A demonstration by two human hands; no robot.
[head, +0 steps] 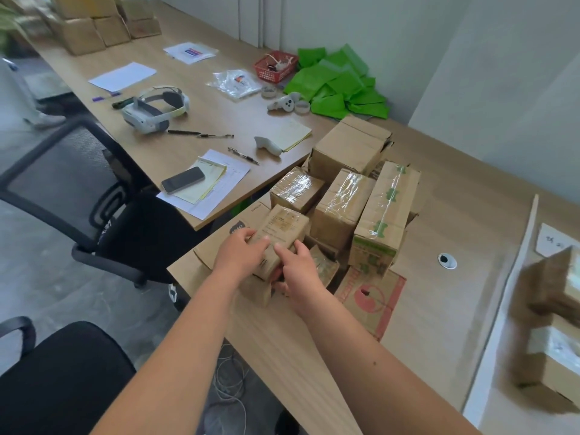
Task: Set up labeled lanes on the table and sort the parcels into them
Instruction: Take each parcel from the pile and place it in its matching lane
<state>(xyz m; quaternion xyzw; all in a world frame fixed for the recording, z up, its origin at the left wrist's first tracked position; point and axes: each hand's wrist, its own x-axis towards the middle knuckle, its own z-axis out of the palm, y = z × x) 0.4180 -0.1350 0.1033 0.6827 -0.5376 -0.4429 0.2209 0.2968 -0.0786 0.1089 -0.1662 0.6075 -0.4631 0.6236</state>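
Right now both hands close on one small parcel (280, 233) at the near edge of the pile: the left hand (243, 251) lies over its left end with fingers curled onto the top face, and the right hand (298, 265) grips its near right corner, thumb on top and the other fingers tucked below, so the box is pinched between the two. The parcel is a brown carton with a printed label facing up, resting tilted on other boxes. Just beyond the fingertips sits a film-wrapped carton (296, 188), and to the right of that a taller taped carton (340, 205). Further right of the right hand stands a long box with green tape marks (384, 215), and behind these a larger plain carton (350, 146). Under the right wrist, toward the right, lies a flattened box with a red print (373, 296) on the wooden table (455, 215). Far to the right of the hands, blurred parcels (552, 309) lie beside a white paper label (555, 240) past a thin divider strip (514, 277). Well beyond the left fingers, a phone (183, 179) rests on papers, with a headset (155, 109) farther off.
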